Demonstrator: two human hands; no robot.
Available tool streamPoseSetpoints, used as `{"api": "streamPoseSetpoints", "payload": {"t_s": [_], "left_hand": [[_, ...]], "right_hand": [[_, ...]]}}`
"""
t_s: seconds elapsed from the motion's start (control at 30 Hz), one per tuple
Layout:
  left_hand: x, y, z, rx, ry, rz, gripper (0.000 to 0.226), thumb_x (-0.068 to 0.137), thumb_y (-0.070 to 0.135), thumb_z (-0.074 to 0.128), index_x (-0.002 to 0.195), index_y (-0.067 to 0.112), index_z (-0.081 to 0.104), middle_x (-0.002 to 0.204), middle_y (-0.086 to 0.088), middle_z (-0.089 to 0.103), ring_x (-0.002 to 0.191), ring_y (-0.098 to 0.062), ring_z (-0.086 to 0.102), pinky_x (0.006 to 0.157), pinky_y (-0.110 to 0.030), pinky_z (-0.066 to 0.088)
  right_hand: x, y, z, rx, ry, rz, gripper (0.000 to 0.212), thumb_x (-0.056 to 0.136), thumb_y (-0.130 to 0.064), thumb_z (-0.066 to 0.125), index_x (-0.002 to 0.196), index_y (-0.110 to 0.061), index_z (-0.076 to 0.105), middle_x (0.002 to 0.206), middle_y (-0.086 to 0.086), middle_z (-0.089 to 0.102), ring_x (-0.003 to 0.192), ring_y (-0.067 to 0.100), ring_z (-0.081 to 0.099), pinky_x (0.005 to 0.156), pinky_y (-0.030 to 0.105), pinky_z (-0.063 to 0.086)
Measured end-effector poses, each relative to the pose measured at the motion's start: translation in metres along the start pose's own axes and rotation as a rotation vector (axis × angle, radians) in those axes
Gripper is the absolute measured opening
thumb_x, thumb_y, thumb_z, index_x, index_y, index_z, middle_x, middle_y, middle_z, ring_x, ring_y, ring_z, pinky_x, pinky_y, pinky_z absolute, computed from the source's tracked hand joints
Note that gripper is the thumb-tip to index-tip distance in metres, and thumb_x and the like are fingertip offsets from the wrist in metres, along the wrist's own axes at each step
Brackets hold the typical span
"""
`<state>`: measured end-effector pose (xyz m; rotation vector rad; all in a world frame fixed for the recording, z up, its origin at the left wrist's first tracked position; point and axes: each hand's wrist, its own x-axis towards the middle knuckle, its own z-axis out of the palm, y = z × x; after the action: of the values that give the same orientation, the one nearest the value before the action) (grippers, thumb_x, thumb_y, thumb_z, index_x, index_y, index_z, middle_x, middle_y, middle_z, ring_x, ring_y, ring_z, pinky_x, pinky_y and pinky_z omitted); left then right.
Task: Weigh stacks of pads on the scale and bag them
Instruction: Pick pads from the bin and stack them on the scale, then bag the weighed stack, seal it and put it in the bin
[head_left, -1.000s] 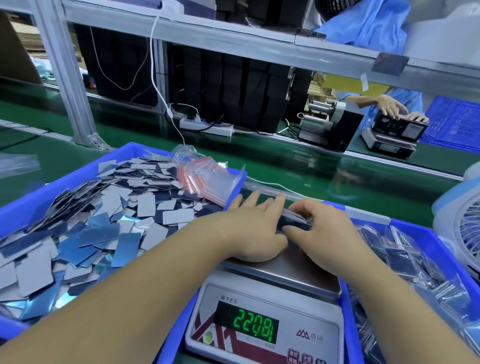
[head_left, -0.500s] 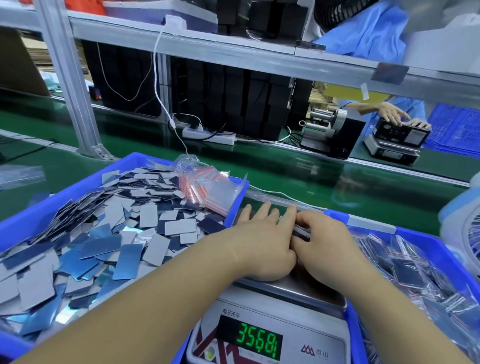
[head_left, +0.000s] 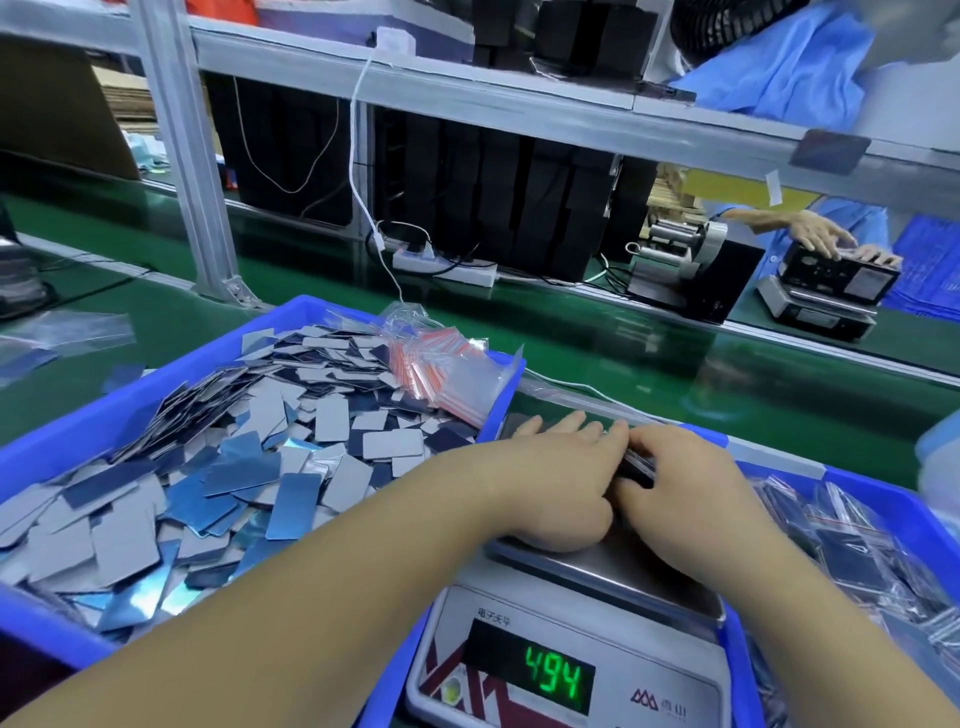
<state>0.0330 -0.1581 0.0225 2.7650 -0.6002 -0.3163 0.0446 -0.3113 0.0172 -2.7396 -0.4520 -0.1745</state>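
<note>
- head view: both hands meet over the steel pan of the scale, whose green display reads 494.
- the left hand lies flat, fingers straight and together, pressed against the left side of a dark stack of pads.
- the right hand has its fingers curled over the stack from the right, gripping it; the two hands touch at the fingertips.
- the stack sits between the hands at the far edge of the pan, mostly hidden.
- left of the scale a blue bin holds a loose heap of grey and blue pads, with a bundle of small bags with red strips at its far right corner.
- right of the scale another blue bin holds bagged pads.
- beyond, on the green surface, another person's hands rest on a second scale.
</note>
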Motion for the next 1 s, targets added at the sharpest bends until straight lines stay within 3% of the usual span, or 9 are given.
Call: {"api": "streamPoseSetpoints", "payload": {"t_s": [0.1,0.23,0.37,0.5,0.77,0.83,0.9,0.93,1.0], "left_hand": [[-0.001,-0.007,-0.005,-0.050,-0.022,0.010,0.079,0.093,0.014,0.039,0.160,0.024,-0.002,0.169,0.002,0.007,0.155,-0.016,-0.006,0.125,-0.048,-0.003],[-0.008,-0.011,-0.014,-0.133,-0.035,-0.007,0.085,0.094,0.014,0.038,0.155,0.045,-0.012,0.168,0.003,0.010,0.154,-0.012,-0.006,0.124,-0.043,-0.002],[-0.016,-0.013,-0.019,-0.130,-0.075,0.007,0.086,0.093,0.018,0.040,0.153,0.053,-0.009,0.167,0.013,0.008,0.153,-0.010,-0.009,0.121,-0.040,0.001],[-0.015,-0.004,-0.014,-0.034,-0.140,0.029,0.085,0.093,0.018,0.042,0.156,0.047,-0.008,0.167,0.015,0.005,0.155,-0.019,-0.007,0.125,-0.049,-0.001],[-0.013,-0.016,-0.018,-0.111,-0.143,0.025,0.078,0.093,0.013,0.040,0.155,0.051,0.013,0.163,0.023,0.019,0.154,-0.010,-0.004,0.122,-0.039,0.011],[-0.012,-0.018,-0.019,-0.127,-0.082,0.049,0.072,0.094,0.013,0.042,0.155,0.047,0.024,0.162,0.020,0.027,0.154,-0.012,0.006,0.121,-0.037,0.014],[-0.008,-0.026,-0.021,-0.196,0.096,0.037,0.067,0.091,0.010,0.045,0.150,0.039,0.040,0.154,0.011,0.042,0.144,-0.016,0.033,0.113,-0.029,0.031],[-0.006,-0.033,-0.023,-0.277,0.232,-0.022,0.062,0.090,0.009,0.046,0.145,0.036,0.048,0.148,0.008,0.050,0.129,-0.016,0.048,0.101,-0.023,0.040],[0.001,-0.057,-0.027,-0.383,0.541,-0.219,0.044,0.090,0.012,0.047,0.127,0.031,0.061,0.129,0.003,0.060,0.100,-0.016,0.057,0.075,-0.024,0.044]], "right_hand": [[0.001,0.003,-0.001,0.023,-0.011,0.008,0.023,0.083,-0.014,0.061,0.102,-0.027,0.068,0.096,-0.008,0.069,0.086,0.014,0.055,0.065,0.020,0.036],[0.004,0.008,-0.004,0.035,-0.003,0.043,0.023,0.084,-0.015,0.063,0.101,-0.030,0.067,0.078,-0.020,0.058,0.076,0.009,0.050,0.056,0.005,0.031],[0.003,0.012,-0.005,0.077,-0.020,0.067,0.024,0.082,-0.016,0.063,0.100,-0.032,0.067,0.085,-0.018,0.065,0.074,0.003,0.055,0.053,0.008,0.031],[0.002,0.010,-0.007,0.125,-0.026,0.060,0.021,0.079,-0.016,0.064,0.086,-0.035,0.065,0.078,-0.017,0.066,0.068,-0.004,0.055,0.052,0.007,0.038],[0.001,0.007,-0.004,0.037,-0.031,0.028,0.019,0.086,-0.017,0.057,0.090,-0.030,0.070,0.085,-0.008,0.067,0.076,0.011,0.058,0.053,0.014,0.036],[0.001,0.006,-0.003,-0.010,-0.021,0.024,0.017,0.086,-0.017,0.056,0.087,-0.029,0.068,0.083,-0.007,0.065,0.077,0.015,0.058,0.056,0.024,0.038],[0.002,0.007,-0.003,-0.043,-0.009,0.025,0.013,0.086,-0.018,0.056,0.082,-0.026,0.066,0.076,-0.008,0.063,0.072,0.012,0.057,0.054,0.024,0.038],[0.002,0.008,-0.003,-0.044,-0.006,0.031,0.013,0.087,-0.019,0.057,0.082,-0.026,0.066,0.075,-0.009,0.062,0.070,0.008,0.056,0.053,0.022,0.038],[0.001,0.010,-0.004,-0.017,-0.008,0.044,0.014,0.087,-0.019,0.057,0.084,-0.029,0.067,0.074,-0.012,0.062,0.069,0.002,0.054,0.052,0.017,0.034]]}}
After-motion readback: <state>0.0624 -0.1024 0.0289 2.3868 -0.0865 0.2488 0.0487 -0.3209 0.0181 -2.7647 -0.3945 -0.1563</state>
